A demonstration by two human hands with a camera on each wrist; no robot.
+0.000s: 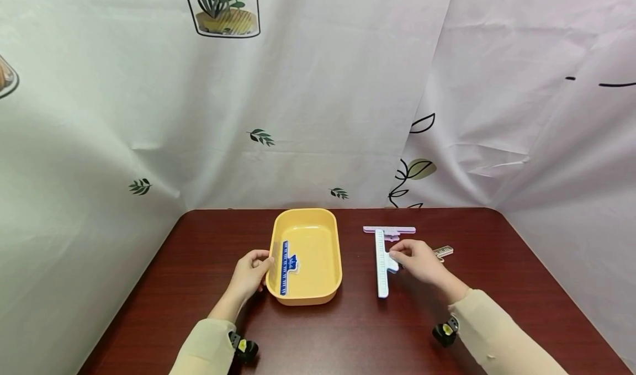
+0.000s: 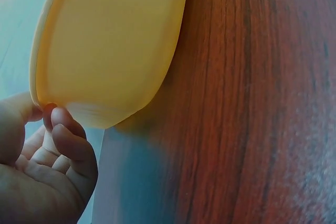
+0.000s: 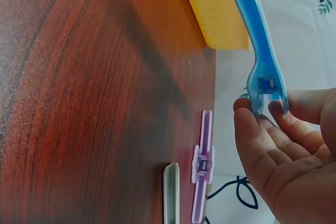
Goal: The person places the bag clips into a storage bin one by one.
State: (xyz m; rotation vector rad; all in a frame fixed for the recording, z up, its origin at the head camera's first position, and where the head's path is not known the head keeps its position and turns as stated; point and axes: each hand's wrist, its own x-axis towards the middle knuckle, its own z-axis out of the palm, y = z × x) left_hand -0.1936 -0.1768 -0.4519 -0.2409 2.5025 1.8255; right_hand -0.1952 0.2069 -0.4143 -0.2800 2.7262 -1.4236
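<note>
Cream cloth is covering the left forearm as a sleeve [image 1: 206,342]; beyond it the left hand [image 1: 252,274] is pinching the left rim of a yellow tray [image 1: 318,270], thumb and fingertips closing narrowly on the edge. Inside, along the left side, a dark blue clip [image 1: 285,267] is lying lengthwise front to back, its tab pointing right. Right of the tray, well apart from it, a light blue clip [image 1: 381,264] is hanging above the table [image 1: 348,331], its long axis running nearly front to back, the near end leaning slightly right, the tab pointing right into the right hand [image 1: 417,259]. That hand's thumb and fingers are pinching the tab only. Judgement: with the hold bearing on one short part, the long bar could be pivoting or slipping if the pinch is loosening; harder squeezing could be spreading the clip. Its far end is overlapping a purple clip [image 1: 390,230] in the head view, so a low sweep could be knocking that one, which is lying crosswise. Tugging by the left hand could be skidding the tray. Rightmost, a pale clip [image 1: 445,250] is lying aslant, partly hidden behind the right hand.
</note>
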